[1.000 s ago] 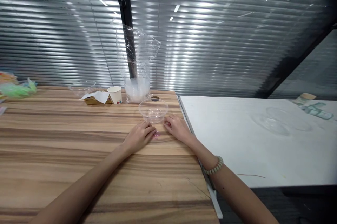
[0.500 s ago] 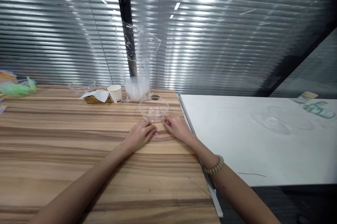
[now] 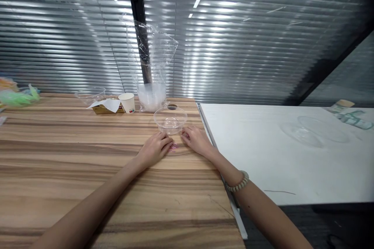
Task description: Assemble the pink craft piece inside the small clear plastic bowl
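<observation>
My left hand (image 3: 154, 149) rests on the wooden table with its fingers bent and pressed together. A small pink, partly clear piece (image 3: 173, 147) lies right at these fingertips, seemingly pinched under them; its kind is too small to tell. To the right, my right hand (image 3: 196, 140) is closed, thumb against curled fingers, and whatever lies inside is hidden. Just beyond both hands stands a clear plastic bowl (image 3: 170, 124), upright, its base close to the right fingertips. A beaded bracelet (image 3: 239, 182) circles my right wrist.
Along the table's back are a stack of clear bowls in a plastic bag (image 3: 152, 97), a white paper cup (image 3: 127, 103), a small box (image 3: 108, 108) and another clear bowl (image 3: 91, 95). Clear lids (image 3: 304, 134) lie on the adjoining white table (image 3: 251, 155). A green bag (image 3: 19, 97) sits far left.
Both hands hold nearly the same pose beside the bowl. The view has tilted very slightly, and everything sits a touch higher.
</observation>
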`<state>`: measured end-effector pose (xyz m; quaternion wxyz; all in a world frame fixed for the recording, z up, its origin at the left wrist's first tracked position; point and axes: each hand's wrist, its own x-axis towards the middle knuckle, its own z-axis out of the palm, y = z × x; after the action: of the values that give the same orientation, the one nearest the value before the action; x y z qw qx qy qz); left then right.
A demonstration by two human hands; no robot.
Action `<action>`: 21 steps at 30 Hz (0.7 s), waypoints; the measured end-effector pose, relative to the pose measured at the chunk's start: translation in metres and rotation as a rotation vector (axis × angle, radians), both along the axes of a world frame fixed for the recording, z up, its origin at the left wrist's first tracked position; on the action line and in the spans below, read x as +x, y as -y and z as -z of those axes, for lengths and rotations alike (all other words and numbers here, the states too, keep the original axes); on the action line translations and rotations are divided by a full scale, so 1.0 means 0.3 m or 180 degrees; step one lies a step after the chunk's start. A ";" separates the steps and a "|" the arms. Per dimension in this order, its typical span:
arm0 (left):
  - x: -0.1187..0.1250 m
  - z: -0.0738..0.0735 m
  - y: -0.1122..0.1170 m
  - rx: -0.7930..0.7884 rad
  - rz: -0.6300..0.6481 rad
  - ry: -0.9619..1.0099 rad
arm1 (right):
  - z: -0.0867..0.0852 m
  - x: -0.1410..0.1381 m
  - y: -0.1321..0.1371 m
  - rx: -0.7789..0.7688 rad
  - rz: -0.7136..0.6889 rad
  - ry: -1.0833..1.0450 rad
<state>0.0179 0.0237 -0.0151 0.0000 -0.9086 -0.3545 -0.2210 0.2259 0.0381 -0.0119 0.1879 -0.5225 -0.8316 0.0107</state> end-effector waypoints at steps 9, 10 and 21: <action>0.001 0.001 0.001 -0.0009 0.0012 0.0024 | 0.001 0.001 -0.004 0.0019 -0.0092 0.0000; 0.002 -0.001 0.001 -0.0011 0.0011 0.0024 | 0.001 0.002 -0.004 -0.0007 -0.0088 -0.0012; -0.001 0.001 -0.003 0.0084 0.0009 -0.0026 | 0.011 0.004 -0.007 0.0204 -0.0180 -0.0021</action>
<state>0.0175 0.0246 -0.0155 0.0131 -0.9099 -0.3502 -0.2219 0.2270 0.0401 -0.0152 0.2069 -0.4925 -0.8453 -0.0090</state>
